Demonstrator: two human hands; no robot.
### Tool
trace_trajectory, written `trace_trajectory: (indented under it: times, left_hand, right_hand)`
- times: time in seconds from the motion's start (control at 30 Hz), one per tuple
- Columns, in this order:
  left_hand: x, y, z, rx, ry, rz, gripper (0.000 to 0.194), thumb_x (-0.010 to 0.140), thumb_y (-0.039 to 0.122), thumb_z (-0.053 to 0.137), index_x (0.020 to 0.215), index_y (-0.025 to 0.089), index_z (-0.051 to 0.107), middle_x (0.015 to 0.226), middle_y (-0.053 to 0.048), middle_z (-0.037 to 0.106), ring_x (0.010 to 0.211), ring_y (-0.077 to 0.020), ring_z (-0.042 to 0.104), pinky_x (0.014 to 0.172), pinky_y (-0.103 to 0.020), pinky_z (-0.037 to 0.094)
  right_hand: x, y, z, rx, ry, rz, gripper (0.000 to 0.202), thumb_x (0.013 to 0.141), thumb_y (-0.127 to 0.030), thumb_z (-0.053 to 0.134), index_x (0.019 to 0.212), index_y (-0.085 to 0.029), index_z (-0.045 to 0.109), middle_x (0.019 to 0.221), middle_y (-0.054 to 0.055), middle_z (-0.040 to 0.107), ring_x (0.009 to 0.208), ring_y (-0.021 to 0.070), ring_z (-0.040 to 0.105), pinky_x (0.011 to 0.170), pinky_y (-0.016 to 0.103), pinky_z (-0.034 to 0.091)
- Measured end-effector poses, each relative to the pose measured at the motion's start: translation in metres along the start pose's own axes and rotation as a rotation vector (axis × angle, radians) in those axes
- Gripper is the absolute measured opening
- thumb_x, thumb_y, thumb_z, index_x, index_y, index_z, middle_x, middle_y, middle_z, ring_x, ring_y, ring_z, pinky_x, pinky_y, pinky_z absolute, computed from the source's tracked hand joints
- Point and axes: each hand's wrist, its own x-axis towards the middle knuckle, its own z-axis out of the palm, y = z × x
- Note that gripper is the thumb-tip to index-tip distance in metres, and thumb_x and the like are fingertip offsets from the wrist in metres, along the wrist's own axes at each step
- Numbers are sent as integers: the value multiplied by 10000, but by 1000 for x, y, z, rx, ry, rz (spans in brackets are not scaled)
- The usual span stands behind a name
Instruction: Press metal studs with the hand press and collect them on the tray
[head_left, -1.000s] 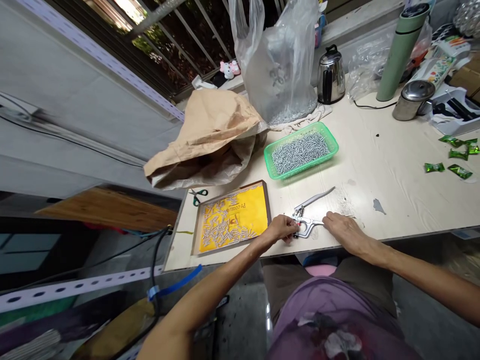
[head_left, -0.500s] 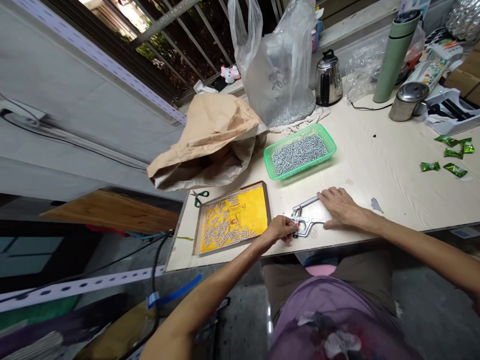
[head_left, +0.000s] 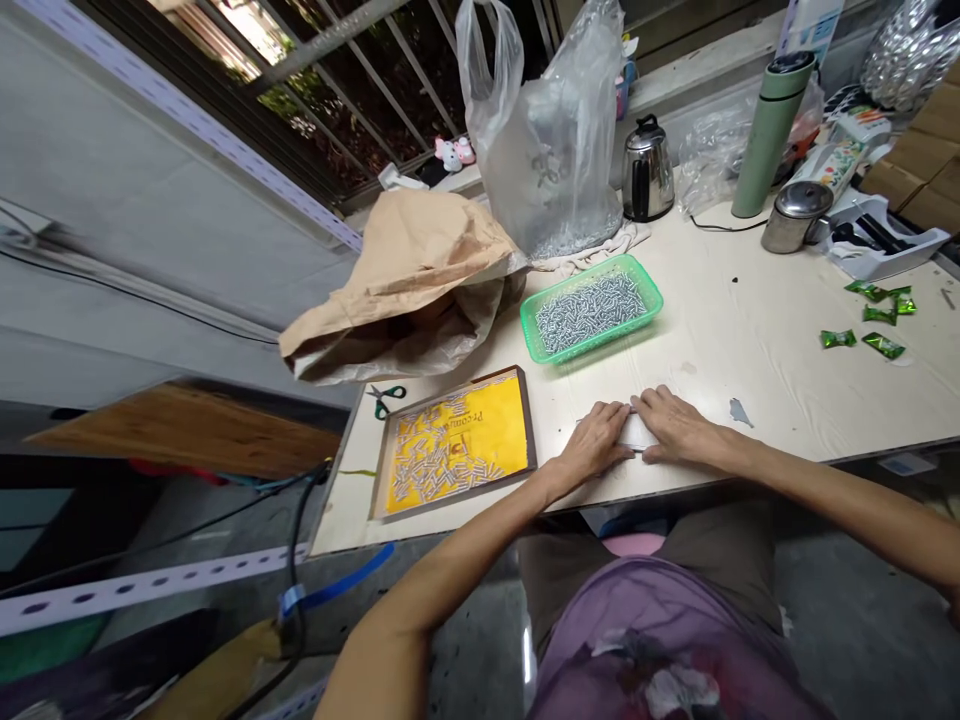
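Observation:
Near the front edge of the table lies a grey hand grip exerciser (head_left: 637,432), mostly covered by my two hands. Only a pale strip of it shows between them. My left hand (head_left: 598,440) is wrapped over its left part, with the thumb along the near side. From the right, my right hand (head_left: 675,425) closes on the other end, its fingers on the far side and the thumb near me. The spring and the joint are hidden under my left hand.
To the left, a tray (head_left: 531,420) with yellow lining holds many small metal pins. Behind stands a green basket (head_left: 592,352) full of similar pieces. Scissors (head_left: 386,398), a brown paper bag (head_left: 420,270), a plastic bag (head_left: 547,160), a kettle (head_left: 649,170) and green-wrapped sweets (head_left: 882,346) lie around.
My left hand has shifted right from fingering the spring end and now covers the exerciser's body. My right hand has closed further on the handles. The camera view has tilted slightly.

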Motion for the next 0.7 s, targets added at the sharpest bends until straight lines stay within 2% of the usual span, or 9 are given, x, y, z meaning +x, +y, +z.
trace_trajectory:
  times: [0.07, 0.17, 0.3, 0.43, 0.57, 0.67, 0.7]
  left_hand:
    - [6, -3, -2, 28, -55, 0, 598, 772, 371, 704, 1252, 157, 420, 1190, -129, 540, 1065, -276, 514, 918, -428, 462]
    - [11, -2, -7, 67, -96, 0, 633, 757, 419, 711, 1244, 140, 419, 1125, -128, 544, 1038, -281, 508, 889, -425, 467]
    - [14, 0, -8, 62, -133, 27, 407, 824, 422, 634, 1106, 159, 502, 1032, -97, 552, 988, -254, 511, 853, -394, 469]
    - [14, 1, -3, -3, -120, 26, 201, 898, 358, 541, 956, 166, 558, 954, -76, 572, 950, -226, 521, 833, -357, 461]
    - [15, 0, -1, -30, -118, -9, 165, 916, 302, 510, 886, 158, 585, 912, -78, 594, 936, -224, 534, 818, -343, 465]
    - [11, 1, 0, -32, -89, -22, 184, 903, 333, 529, 941, 162, 588, 932, -86, 598, 961, -241, 541, 840, -373, 479]
    - [8, 3, 2, -29, -54, -32, 214, 898, 348, 536, 998, 163, 580, 975, -96, 597, 988, -251, 540, 860, -396, 482]
  right_hand:
    - [-2, 3, 0, -21, -4, 22, 609, 604, -428, 820, 1066, -121, 565, 1018, 140, 586, 949, 289, 516, 747, 364, 446]
    - [-4, 2, -2, -51, -10, 35, 514, 642, -406, 803, 1010, -118, 589, 978, 138, 597, 944, 286, 525, 738, 353, 445]
    - [-5, -1, 0, -56, -13, 26, 365, 708, -322, 770, 960, -113, 609, 935, 137, 604, 935, 274, 532, 721, 334, 427]
    - [-4, 0, 6, -41, -56, -16, 43, 845, -171, 606, 878, -146, 620, 875, 96, 614, 877, 218, 549, 695, 302, 398]
    - [-6, -2, 8, -48, -70, -28, 189, 901, -84, 460, 849, -157, 626, 832, 74, 617, 824, 188, 553, 668, 287, 389]
    - [-10, -1, 6, -47, -14, 6, 83, 875, -146, 549, 899, -149, 629, 881, 90, 617, 869, 210, 550, 694, 295, 408]
    - [-12, 1, 4, -38, 12, 8, 109, 849, -193, 607, 945, -143, 625, 919, 101, 614, 896, 223, 545, 718, 304, 416]
